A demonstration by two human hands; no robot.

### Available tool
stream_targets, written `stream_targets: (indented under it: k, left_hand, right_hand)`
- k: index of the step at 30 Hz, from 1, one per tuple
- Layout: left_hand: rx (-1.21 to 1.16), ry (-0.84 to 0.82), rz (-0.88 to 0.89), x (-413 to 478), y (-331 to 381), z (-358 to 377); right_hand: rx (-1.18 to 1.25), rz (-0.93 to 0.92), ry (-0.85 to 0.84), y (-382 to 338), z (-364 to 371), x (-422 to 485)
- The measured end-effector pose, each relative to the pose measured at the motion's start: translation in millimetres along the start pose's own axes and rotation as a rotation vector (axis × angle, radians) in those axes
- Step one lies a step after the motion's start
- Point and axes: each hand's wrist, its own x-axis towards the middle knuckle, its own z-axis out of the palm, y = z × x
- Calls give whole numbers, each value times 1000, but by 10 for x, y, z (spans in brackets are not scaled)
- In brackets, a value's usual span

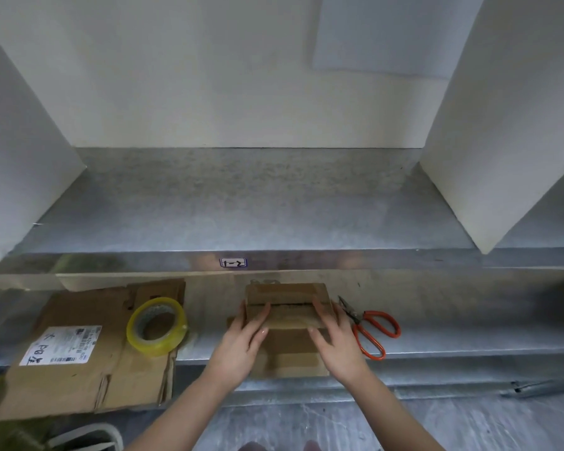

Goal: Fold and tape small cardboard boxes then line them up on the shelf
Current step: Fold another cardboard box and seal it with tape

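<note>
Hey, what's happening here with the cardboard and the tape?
A person is closing a small cardboard box on the lower metal shelf. The left hand and right hand press its top flaps down, and a gap shows between them. The yellow tape roll sits to the left on flattened cardboard, and orange-handled scissors lie to the right. No box is on the upper shelf yet.
</note>
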Motion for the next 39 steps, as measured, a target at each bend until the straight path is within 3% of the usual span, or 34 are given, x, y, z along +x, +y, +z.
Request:
stream_targets:
  k: [7, 10, 13, 15, 17, 20, 22, 27, 32, 39]
  left_hand:
    - [-115, 96, -47, 143, 27, -104]
    - [-187, -73, -80, 280, -74, -332]
    - [-95, -323, -41, 365, -173, -516]
    - [-76, -372, -17, 368, -210, -567]
    - [-67, -269, 8, 313, -221, -507]
    - [-122, 29, -2, 122, -160, -197]
    - [-173, 132, -51, 0, -65, 57]
    - [-175, 252, -92, -51, 226, 390]
    - [-22, 378, 81, -9, 377, 440]
    - [-129, 281, -3, -132, 186, 481]
  right_hand:
    - [26, 15, -5, -13, 30, -11]
    - [56, -10, -71, 20, -140, 56]
    - [53, -52, -144, 5, -302, 191]
    - [50, -70, -156, -14, -353, 287]
    - [66, -15, -34, -33, -355, 333]
    - [84, 63, 210, -57, -243, 257]
    - [118, 37, 243, -59, -106, 161]
    - [250, -5, 94, -28, -1, -63]
    - [143, -170, 50, 12, -115, -98]
    - [96, -124, -145, 111, -81, -7]
